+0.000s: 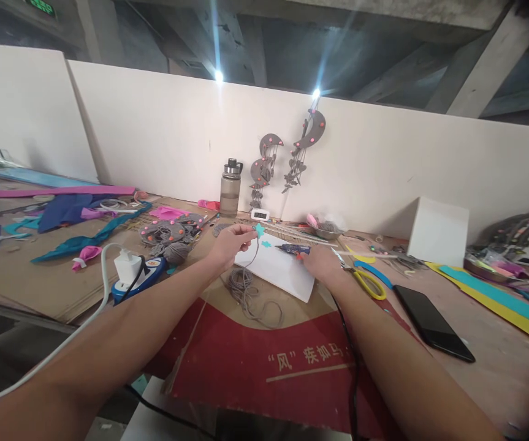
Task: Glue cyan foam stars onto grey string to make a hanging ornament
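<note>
My left hand point(232, 246) pinches a small teal star-shaped cutout point(259, 230) between thumb and fingers. Grey yarn point(242, 283) runs down from the cutout to a loose coil on the cardboard. In my right hand point(323, 263) is a dark blue glue gun point(295, 249), its nozzle pointing left and its black cord trailing toward me. A second teal cutout point(266, 244) lies on a white board point(287, 274), between the nozzle and my left hand. The held cutout is above the board's far left corner.
Right of my right hand lie yellow-handled scissors point(369, 284) and a black phone point(432, 321). A water bottle point(230, 190) stands by the white partition, where grey moon ornaments point(311, 130) hang. A blue power strip point(139, 278) and grey yarn balls point(172, 236) are at left.
</note>
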### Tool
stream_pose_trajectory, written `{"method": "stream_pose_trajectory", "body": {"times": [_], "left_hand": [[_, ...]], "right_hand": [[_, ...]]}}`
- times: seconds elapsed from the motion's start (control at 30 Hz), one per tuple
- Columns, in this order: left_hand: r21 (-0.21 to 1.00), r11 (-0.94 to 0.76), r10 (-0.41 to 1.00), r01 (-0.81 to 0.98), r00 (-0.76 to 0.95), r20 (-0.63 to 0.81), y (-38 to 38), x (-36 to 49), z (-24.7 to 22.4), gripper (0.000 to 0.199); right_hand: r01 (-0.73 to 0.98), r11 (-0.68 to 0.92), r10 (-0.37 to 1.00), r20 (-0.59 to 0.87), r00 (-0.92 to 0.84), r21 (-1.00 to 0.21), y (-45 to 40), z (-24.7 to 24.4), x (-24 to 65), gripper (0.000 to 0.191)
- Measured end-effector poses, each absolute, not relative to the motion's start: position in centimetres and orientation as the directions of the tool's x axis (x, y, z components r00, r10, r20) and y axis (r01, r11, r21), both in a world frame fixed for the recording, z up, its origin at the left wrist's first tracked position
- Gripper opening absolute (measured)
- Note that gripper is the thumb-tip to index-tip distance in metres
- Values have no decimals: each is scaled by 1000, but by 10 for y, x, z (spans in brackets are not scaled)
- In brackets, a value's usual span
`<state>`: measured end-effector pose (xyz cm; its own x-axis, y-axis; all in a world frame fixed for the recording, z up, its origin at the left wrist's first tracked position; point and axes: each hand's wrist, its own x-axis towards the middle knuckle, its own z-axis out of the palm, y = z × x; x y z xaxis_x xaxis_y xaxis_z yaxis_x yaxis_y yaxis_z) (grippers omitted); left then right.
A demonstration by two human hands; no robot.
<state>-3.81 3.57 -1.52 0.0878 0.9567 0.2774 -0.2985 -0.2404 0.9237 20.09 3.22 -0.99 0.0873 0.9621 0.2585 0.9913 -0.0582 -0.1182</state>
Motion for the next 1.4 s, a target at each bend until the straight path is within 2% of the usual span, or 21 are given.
{"method": "stream_pose_trajectory", "body": {"times": [0.07,0.13,0.2,0.27,0.33,0.4,0.43,0.5,0.57,0.63,0.77,0.87,1.2,1.3,1.4], "left_hand": [[927,-250,954,-281,90,284,32,-36,-13,26],[929,-286,950,-235,54,306,28,-34,-11,24],[927,-350,935,-136,1,354,22,-30,-8,20],[897,-442,896,5,-29,442,15,-28,-6,15],[832,-541,837,121,-16,547,8,-26,-3,11],[789,-592,801,162,9,599,5,-25,-1,9],[792,-590,804,157,16,595,4,-25,-1,9],[834,-539,841,113,17,541,5,-25,-2,10],[881,-472,882,43,9,472,9,-25,-5,12],[901,-431,902,-37,5,432,13,-24,-8,15],[901,-403,910,-162,36,414,17,-23,-11,20],[897,-382,910,-222,77,406,16,-21,-11,20],[896,-315,921,-314,126,368,11,-18,-8,17],[912,-358,920,-199,88,381,8,-19,-6,15],[907,-421,907,-19,10,421,5,-20,-4,12]], "right_hand": [[988,-21,929,362,75,-151,26,-5,192,27],[934,173,872,490,2,-311,18,-1,176,20],[734,397,838,544,-44,-551,10,-2,156,15],[485,490,842,537,-49,-724,1,-7,134,24],[186,470,883,461,-91,-863,-7,-14,116,33],[-88,358,920,367,-135,-930,-12,-19,104,38],[-185,301,932,330,-153,-936,-14,-21,102,38],[-269,245,946,291,-145,-931,-16,-21,101,39],[-224,274,953,295,-69,-935,-15,-19,105,38],[-57,360,933,360,12,-931,-14,-16,110,34],[335,501,839,542,36,-798,-13,-12,117,18],[454,523,792,608,53,-721,-13,-9,120,19],[510,525,768,637,60,-681,-9,-8,125,19],[484,536,775,630,41,-691,-14,-8,122,13],[394,512,831,557,0,-764,-17,-9,117,8]]}}
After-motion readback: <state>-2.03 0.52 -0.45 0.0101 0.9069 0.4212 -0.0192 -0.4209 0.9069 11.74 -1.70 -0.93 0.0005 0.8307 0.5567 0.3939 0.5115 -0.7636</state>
